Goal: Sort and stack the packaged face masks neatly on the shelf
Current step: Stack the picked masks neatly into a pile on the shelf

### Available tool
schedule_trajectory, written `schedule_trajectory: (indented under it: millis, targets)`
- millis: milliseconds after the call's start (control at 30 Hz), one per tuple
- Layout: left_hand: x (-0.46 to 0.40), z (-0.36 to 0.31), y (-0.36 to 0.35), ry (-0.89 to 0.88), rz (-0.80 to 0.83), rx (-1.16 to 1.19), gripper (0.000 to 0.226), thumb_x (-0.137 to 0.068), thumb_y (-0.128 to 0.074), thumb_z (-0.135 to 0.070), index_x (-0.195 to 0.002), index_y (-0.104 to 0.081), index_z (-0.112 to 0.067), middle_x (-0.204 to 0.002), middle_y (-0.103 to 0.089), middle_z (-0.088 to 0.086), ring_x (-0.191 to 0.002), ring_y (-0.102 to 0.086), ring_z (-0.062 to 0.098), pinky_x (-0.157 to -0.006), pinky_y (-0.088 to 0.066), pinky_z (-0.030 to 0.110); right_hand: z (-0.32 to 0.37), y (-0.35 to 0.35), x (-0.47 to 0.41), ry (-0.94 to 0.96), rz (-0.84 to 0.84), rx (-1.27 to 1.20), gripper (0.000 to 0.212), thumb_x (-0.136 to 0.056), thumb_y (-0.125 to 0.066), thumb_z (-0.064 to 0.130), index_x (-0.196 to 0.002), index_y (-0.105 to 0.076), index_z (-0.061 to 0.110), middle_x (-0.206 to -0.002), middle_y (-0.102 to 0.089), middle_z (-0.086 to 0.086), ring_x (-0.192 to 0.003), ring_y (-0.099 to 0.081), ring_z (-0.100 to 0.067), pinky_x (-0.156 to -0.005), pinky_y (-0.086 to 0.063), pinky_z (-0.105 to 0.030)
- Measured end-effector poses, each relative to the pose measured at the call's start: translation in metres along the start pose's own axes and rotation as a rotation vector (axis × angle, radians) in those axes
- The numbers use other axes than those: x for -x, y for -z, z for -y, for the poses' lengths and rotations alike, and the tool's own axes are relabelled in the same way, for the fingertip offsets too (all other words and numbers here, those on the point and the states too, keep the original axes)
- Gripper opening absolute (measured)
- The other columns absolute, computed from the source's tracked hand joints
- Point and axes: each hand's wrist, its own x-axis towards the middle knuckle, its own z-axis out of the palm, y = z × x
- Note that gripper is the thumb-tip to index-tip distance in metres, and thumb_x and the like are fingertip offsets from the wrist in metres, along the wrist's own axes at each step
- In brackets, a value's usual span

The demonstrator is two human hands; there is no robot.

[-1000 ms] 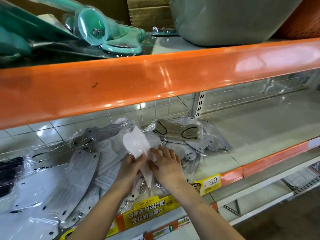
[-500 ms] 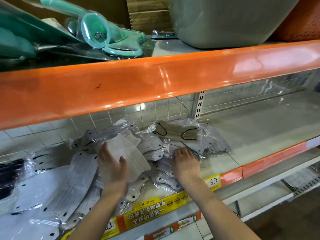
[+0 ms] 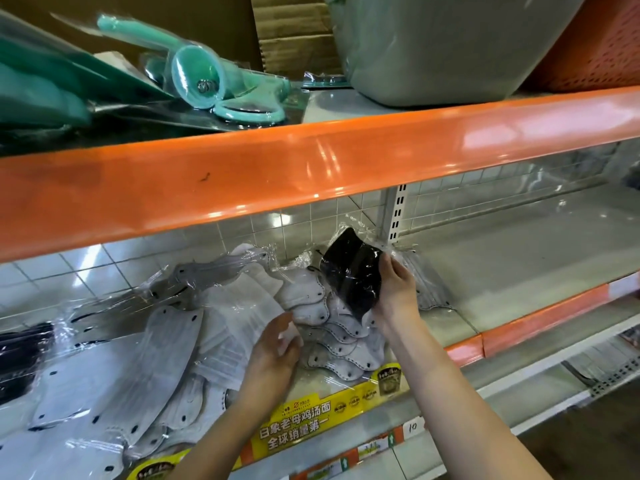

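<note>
On a shop shelf (image 3: 519,271), the right hand (image 3: 394,292) grips a black packaged mask (image 3: 351,271), lifted above a loose pile of white packaged masks (image 3: 242,317); the left hand (image 3: 277,348) rests relaxed on that pile

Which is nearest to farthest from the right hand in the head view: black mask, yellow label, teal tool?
From the right hand:
1. Black mask, gripped in that hand, lifted above the pile.
2. Yellow label, below on the shelf's front edge.
3. Teal tool, up on the top shelf, far left.
</note>
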Motion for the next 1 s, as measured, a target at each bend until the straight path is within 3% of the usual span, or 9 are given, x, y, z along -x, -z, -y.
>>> schedule_trajectory:
  millis: [200,267,333,433,500,633,800,900,1000]
  targets:
    - [-0.001,-0.033,0.01,-0.084,-0.02,-0.025,0.054,-0.087,-0.064,-0.029,-0.136,-0.041,-0.032,-0.133,-0.04,-0.02,-0.116,-0.043,0.008,-0.097,-0.038,0.026,0.002,-0.01,0.014,-0.027,0.144,-0.007,0.032,-0.102,-0.045,0.024,-0.086,-0.066,0.007,-0.076,-0.069,-0.01,-0.07,-0.065,-0.025,-0.069,-0.053,-0.038]
    - [-0.003,-0.04,0.013,-0.095,0.003,-0.006,0.034,-0.088,-0.066,-0.024,-0.118,-0.054,-0.033,-0.123,-0.055,-0.015,-0.104,-0.055,0.009,-0.084,-0.045,0.019,-0.005,-0.015,0.017,-0.017,0.162,0.045,0.03,-0.101,-0.048,0.025,-0.087,-0.066,0.006,-0.082,-0.068,-0.015,-0.077,-0.064,-0.029,-0.076,-0.051,-0.044]
    - [-0.005,-0.044,0.014,-0.091,-0.013,0.079,0.013,-0.09,-0.063,-0.012,-0.092,-0.065,-0.024,-0.092,-0.07,-0.007,-0.085,-0.064,0.009,-0.069,-0.046,0.013,-0.012,-0.019,0.021,-0.013,0.198,0.055,0.025,-0.098,-0.053,0.024,-0.084,-0.062,0.005,-0.081,-0.061,-0.018,-0.077,-0.057,-0.03,-0.073,-0.045,-0.045]
    - [-0.003,-0.047,0.018,-0.072,-0.202,0.21,0.023,-0.092,-0.057,-0.005,-0.077,-0.065,-0.021,-0.067,-0.069,-0.009,-0.063,-0.062,-0.001,-0.058,-0.045,0.011,-0.022,-0.021,0.028,-0.02,0.358,0.162,0.011,-0.094,-0.059,0.018,-0.09,-0.062,0.008,-0.083,-0.065,-0.012,-0.079,-0.06,-0.028,-0.075,-0.048,-0.042]
    - [-0.002,-0.045,0.022,-0.073,-0.339,0.242,0.018,-0.093,-0.055,-0.006,-0.083,-0.065,-0.017,-0.076,-0.07,-0.004,-0.069,-0.064,0.003,-0.065,-0.047,0.016,-0.03,-0.022,0.033,-0.062,0.452,0.309,0.005,-0.093,-0.06,0.01,-0.097,-0.06,0.01,-0.088,-0.065,-0.012,-0.076,-0.062,-0.023,-0.072,-0.054,-0.037]
    - [-0.002,-0.035,0.034,-0.08,-0.493,0.247,0.018,-0.093,-0.052,-0.003,-0.094,-0.06,-0.019,-0.089,-0.067,-0.002,-0.084,-0.063,0.015,-0.076,-0.048,0.025,-0.045,-0.03,0.046,-0.097,0.496,0.529,0.023,-0.092,-0.053,-0.007,-0.09,-0.054,0.016,-0.079,-0.061,-0.003,-0.051,-0.058,-0.004,-0.05,-0.046,-0.02]
    - [0.009,-0.034,0.052,-0.112,-0.697,0.256,0.018,-0.093,-0.046,-0.001,-0.101,-0.051,-0.016,-0.09,-0.061,0.0,-0.082,-0.056,0.015,-0.067,-0.041,0.016,-0.058,-0.045,0.062,-0.018,0.563,0.647,0.012,-0.092,-0.058,0.008,-0.098,-0.058,0.018,-0.084,-0.064,-0.002,-0.072,-0.062,-0.011,-0.072,-0.054,-0.033]
    - [0.015,-0.025,0.065,-0.089,-0.726,0.491,0.021,-0.09,-0.051,-0.006,-0.094,-0.051,-0.026,-0.092,-0.061,0.003,-0.086,-0.056,0.019,-0.077,-0.044,0.027,-0.065,-0.06,0.068,0.079,0.622,0.765,0.002,-0.092,-0.06,0.017,-0.094,-0.06,0.018,-0.083,-0.062,0.007,-0.075,-0.059,-0.007,-0.062,-0.045,-0.01]
    - [0.021,-0.016,0.082,-0.092,-0.757,0.526,0.028,-0.091,-0.052,-0.002,-0.104,-0.047,-0.027,-0.1,-0.059,0.006,-0.09,-0.055,0.019,-0.084,-0.044,0.033,-0.072,-0.075,0.073,0.109,0.6,0.769,0.003,-0.094,-0.056,0.009,-0.091,-0.058,0.01,-0.081,-0.06,0.002,-0.077,-0.057,-0.012,-0.058,-0.038,-0.005]
